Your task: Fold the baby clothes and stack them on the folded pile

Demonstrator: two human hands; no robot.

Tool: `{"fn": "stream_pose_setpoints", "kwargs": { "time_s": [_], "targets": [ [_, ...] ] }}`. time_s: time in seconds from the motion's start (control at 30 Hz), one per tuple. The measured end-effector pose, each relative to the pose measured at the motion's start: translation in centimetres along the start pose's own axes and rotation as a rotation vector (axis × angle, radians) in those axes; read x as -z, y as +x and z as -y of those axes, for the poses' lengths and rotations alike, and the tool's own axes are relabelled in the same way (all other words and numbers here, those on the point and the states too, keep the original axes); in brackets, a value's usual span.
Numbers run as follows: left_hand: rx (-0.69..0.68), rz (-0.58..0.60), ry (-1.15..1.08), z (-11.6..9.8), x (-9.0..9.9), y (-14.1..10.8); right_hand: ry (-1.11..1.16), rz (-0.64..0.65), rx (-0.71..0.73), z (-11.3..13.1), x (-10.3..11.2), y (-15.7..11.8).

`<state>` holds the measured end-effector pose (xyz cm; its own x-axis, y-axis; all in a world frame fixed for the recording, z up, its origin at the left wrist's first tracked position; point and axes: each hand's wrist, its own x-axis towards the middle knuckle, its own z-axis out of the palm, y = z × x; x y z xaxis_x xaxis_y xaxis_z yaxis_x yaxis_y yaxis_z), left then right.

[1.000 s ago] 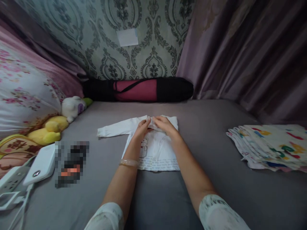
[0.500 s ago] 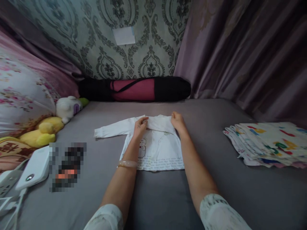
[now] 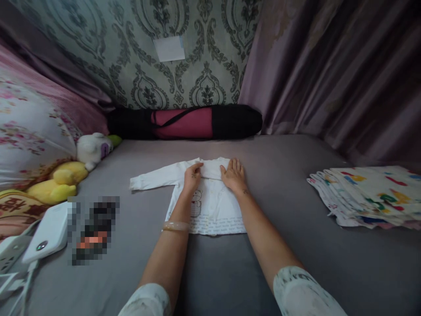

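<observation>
A small white long-sleeved baby shirt [image 3: 215,215] lies flat on the grey sheet, with a bear drawing on its front and lines of print near the hem. One sleeve reaches out to the left; the other is folded across the chest. My left hand [image 3: 193,176] is closed on the end of the folded sleeve, near the collar. Flat on the shirt's right shoulder rests my right hand [image 3: 234,175], its fingers stretched out and thumb apart, over the fold. Part of the bear is hidden behind my left forearm.
A pile of folded patterned cloths [image 3: 371,197] lies to the right. Left are plush toys [image 3: 70,175], a white power bank [image 3: 48,232] with a cable, a power strip [image 3: 11,254] and a pixelated dark object [image 3: 95,230]. A black and red long bag [image 3: 184,123] lies by the wall.
My right hand has let go of its pinch at the shoulder edge, shifted slightly left and flattened onto the shirt. The shirt's right edge now lies further left. My left hand has barely moved.
</observation>
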<state>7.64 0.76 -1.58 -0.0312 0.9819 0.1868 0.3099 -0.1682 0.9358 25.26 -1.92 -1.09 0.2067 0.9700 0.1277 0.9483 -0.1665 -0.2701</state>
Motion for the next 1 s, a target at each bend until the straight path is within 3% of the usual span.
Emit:
{"fn": "stream_pose_setpoints", "kwargs": {
  "time_s": [0.27,0.53,0.67,0.77,1.0],
  "targets": [
    [-0.092,0.043,0.162,0.1,0.3,-0.2,-0.015,0.006,-0.026,0.2,-0.5,0.2],
    [-0.197,0.128,0.585,0.7,0.2,-0.1,0.002,0.004,-0.026,0.0,-0.4,0.4],
    [-0.148,0.014,0.728,-0.6,0.2,-0.9,0.003,-0.033,-0.036,-0.2,0.1,0.5],
    [-0.209,-0.079,0.748,-1.7,0.2,-1.5,-0.013,-0.079,-0.031,-0.1,0.3,0.5],
    [-0.152,0.094,0.757,-1.2,0.1,-1.6,-0.032,-0.031,-0.065,-0.4,-0.9,0.3]
  ]
}}
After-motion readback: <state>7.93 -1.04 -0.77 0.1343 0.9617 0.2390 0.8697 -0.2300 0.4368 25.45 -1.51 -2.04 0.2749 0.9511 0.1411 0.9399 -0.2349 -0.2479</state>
